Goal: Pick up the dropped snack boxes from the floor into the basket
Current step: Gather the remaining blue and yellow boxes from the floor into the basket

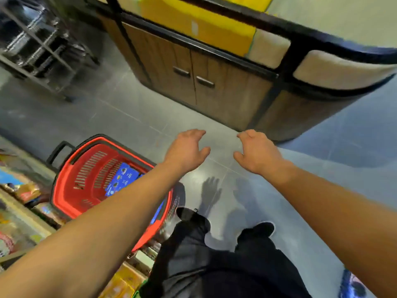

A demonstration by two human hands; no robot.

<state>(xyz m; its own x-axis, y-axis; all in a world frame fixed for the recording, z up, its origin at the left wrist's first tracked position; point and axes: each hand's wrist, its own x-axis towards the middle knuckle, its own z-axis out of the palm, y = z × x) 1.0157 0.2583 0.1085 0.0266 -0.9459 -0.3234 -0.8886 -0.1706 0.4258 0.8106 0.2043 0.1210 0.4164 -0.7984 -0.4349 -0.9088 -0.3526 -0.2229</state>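
Observation:
A red shopping basket [64, 179] with a black handle stands on the grey floor at the lower left. Blue snack boxes [121, 179] lie inside it, partly hidden by my left forearm. My left hand [185, 150] hovers open above the floor, just right of the basket, holding nothing. My right hand [256, 152] is also open and empty, a short way to the right of the left one. Another blue box [351, 286] shows at the bottom right corner, blurred and cut by the frame edge.
A wooden cabinet [214, 91] with two door handles and a black-framed counter stands ahead. A dark wire rack [36, 46] is at the top left. Shelves of packaged goods [19, 201] run along the left. My dark trousers and shoes [263, 227] are below.

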